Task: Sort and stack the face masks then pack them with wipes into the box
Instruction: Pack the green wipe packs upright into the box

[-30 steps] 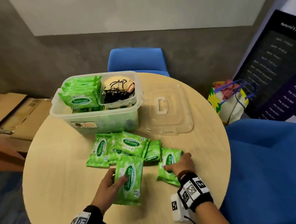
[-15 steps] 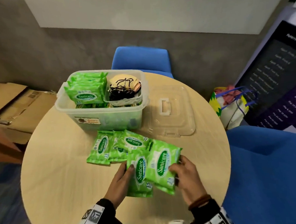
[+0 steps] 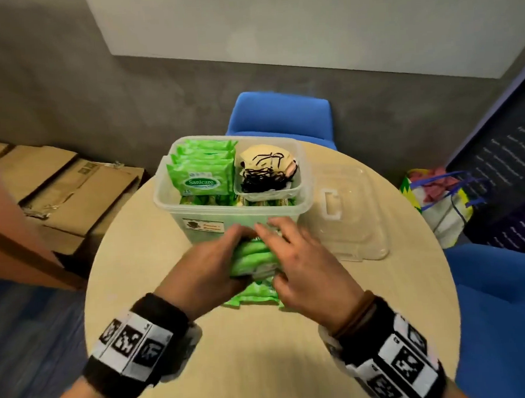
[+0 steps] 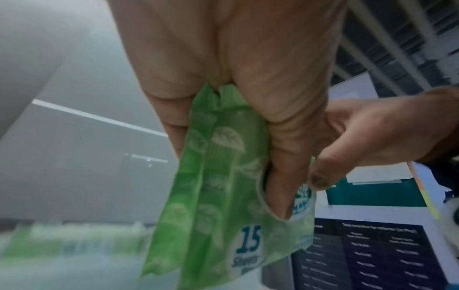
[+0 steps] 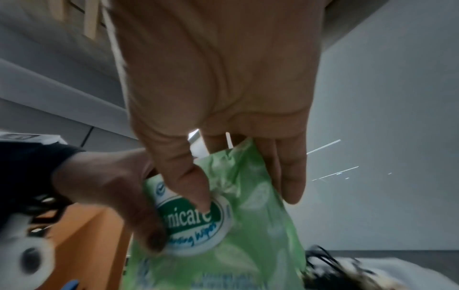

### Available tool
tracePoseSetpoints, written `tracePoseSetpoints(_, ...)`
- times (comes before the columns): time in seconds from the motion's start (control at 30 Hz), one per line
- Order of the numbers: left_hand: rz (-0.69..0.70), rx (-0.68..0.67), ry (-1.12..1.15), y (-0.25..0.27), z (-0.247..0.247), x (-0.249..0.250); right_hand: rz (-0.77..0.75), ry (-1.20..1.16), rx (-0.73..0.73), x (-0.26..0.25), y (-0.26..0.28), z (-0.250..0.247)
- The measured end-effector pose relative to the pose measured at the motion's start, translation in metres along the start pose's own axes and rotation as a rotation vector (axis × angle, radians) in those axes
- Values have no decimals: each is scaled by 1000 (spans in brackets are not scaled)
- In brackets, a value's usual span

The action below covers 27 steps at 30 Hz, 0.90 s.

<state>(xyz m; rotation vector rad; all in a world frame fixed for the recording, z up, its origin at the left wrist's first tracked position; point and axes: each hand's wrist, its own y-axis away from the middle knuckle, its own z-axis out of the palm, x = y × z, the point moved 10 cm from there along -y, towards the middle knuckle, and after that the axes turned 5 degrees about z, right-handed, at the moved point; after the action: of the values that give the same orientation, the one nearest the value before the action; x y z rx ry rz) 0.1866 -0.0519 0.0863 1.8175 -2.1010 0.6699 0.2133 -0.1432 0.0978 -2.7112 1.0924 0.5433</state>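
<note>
Just in front of the box's near wall, above the middle of the round table point(image 3: 294, 364), a bundle of green wipe packs point(image 3: 252, 260) is squeezed between both hands. The left hand point(image 3: 207, 268) curls round the bundle's left side, thumb pressed into a printed face; the right hand point(image 3: 307, 266) pinches the right side, its thumb on a label and fingers spread behind. Holding them on edge and pressed together probably squares the packs, so that they drop into the box point(image 3: 234, 212) as one block. The packs are soft, glossy film pouches with crimped ends, and they dent under the thumbs. The box is clear, thin-walled plastic: its left part holds more packs standing on edge, and an inner tray at the right holds the face masks point(image 3: 268, 168), beige cloth with tangled black loops. Its clear lid point(image 3: 347, 221) lies flat toward the table's right edge.
</note>
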Motion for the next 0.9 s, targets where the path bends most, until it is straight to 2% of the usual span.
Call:
tracePoseSetpoints(0.07, 42, 65, -130, -19, -46, -15, -34, 70, 44, -18, -35, -19)
tracePoseSetpoints(0.17, 52, 124, -210, -48, -102, -46, -51, 80, 97, -37, -96, -44)
tracePoseSetpoints(0.27, -44, 67, -301, -80, -126, -100, -9, 79, 20, -39, -165, -41)
tracePoseSetpoints(0.43, -261, -158, -293, -107, -91, -189, 104, 147, -178, -22, -235, 22)
tracePoseSetpoints(0.53, -254, -251, -381, -111, -64, -215, 141, 164, -231, -11, -249, 54)
tracePoseSetpoints(0.67, -176, -194, -570, -115, -54, -222, 98, 302, -187, -13, -259, 74)
tracePoseSetpoints(0.77, -179, -145, -494, -115, -52, -228, 120, 406, -77, -14, -270, 65)
tracePoseSetpoints(0.83, -174, -153, -416, -114, -44, -235, 170, 429, -180, -8, -276, 71)
tracePoseSetpoints(0.9, -175, -225, -456, -113, -33, -241, 193, 498, -312, -4, -282, 85)
